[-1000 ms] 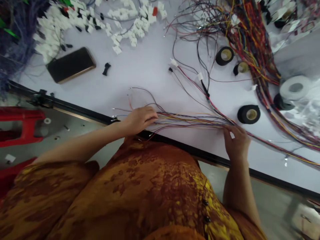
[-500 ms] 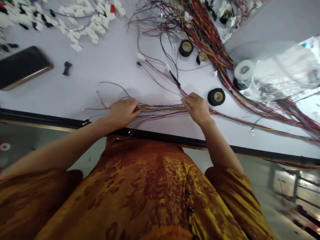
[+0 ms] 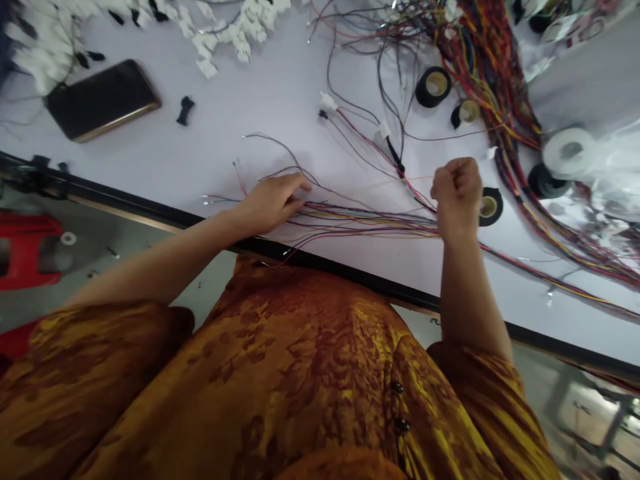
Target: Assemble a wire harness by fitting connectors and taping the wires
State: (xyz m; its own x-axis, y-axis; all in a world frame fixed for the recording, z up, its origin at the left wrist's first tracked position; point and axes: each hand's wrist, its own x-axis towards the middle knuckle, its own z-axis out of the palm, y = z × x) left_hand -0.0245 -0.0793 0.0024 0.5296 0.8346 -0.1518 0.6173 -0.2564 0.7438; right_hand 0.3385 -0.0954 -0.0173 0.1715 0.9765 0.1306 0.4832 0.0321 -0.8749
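Observation:
Along the near part of the table runs a loose bundle of thin coloured wires [image 3: 370, 218]. At its left end rests my left hand [image 3: 275, 202], thumb and forefinger apart, with wires passing by its fingertips. My right hand [image 3: 457, 193] is closed in a fist above the bundle's right part. A thin orange wire [image 3: 400, 181] runs up to its fingers, which pinch it. Just left of that hand lies a branch with a black sleeve [image 3: 395, 155] and a white connector [image 3: 329, 102]. A black tape roll [image 3: 491, 207] is partly hidden behind my right hand.
Another black tape roll [image 3: 433, 87] and a smaller roll [image 3: 469, 112] lie farther back. A thick wire harness [image 3: 500, 87] runs down the right side. At the left are a phone [image 3: 104, 100], a small black part [image 3: 185, 111] and white connectors [image 3: 245, 27]. The black table edge [image 3: 350, 270] is near me.
My right hand has come up off the bundle and turned upright, drawing the orange wire with it. My left fingers have spread apart. The whole view has shifted, so things appear farther right.

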